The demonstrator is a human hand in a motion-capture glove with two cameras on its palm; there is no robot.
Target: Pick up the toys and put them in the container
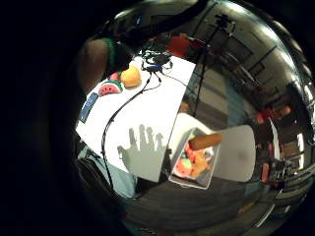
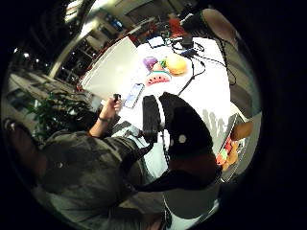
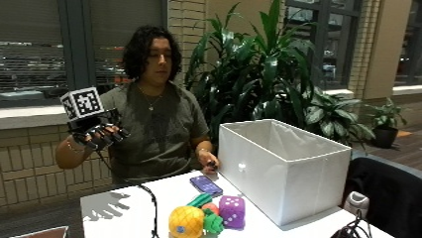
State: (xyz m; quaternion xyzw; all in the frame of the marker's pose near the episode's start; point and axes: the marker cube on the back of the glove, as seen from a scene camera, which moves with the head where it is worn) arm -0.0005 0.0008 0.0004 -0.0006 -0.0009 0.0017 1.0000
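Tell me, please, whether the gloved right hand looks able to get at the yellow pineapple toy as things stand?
Probably yes: the right hand is raised, holds nothing, and only bare table lies between it and the pineapple toy.

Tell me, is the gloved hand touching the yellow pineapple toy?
Apart. The outside view shows the gloved right hand raised in the air, while the pineapple toy lies on the table.

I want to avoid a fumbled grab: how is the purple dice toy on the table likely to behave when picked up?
The purple dice looks like stuffed plush with rounded corners, so it is probably soft, light, and would squash under the fingers rather than slip. It leans against the other toys, so lifting it may nudge them. Its flat faces suggest it should not roll far. The gloved right hand is raised, holding nothing.
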